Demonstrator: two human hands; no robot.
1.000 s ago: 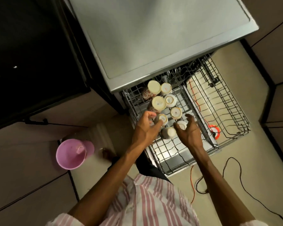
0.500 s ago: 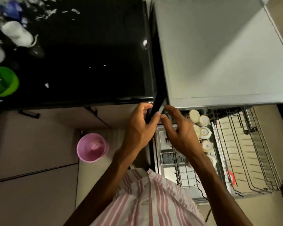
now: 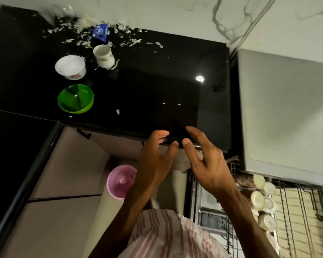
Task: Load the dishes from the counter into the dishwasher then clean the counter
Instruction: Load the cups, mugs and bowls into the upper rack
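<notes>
On the black counter (image 3: 157,86) stand a white bowl (image 3: 70,67), a white mug (image 3: 103,56) and a green bowl (image 3: 75,98), all at the left. My left hand (image 3: 155,162) and my right hand (image 3: 205,161) hover side by side at the counter's front edge, fingers apart, holding nothing. At the lower right the dishwasher rack (image 3: 295,211) is pulled out, with several upturned cups (image 3: 263,200) along its left side.
White scraps (image 3: 82,32) and a blue packet (image 3: 100,32) litter the back of the counter. A grey dishwasher top (image 3: 287,112) sits right of the counter. A pink bin (image 3: 120,181) stands on the floor below my left hand.
My view has swung up and left from the rack to the counter. Both hands left the cups in the rack and rose to the counter's front edge, fingers spreading.
</notes>
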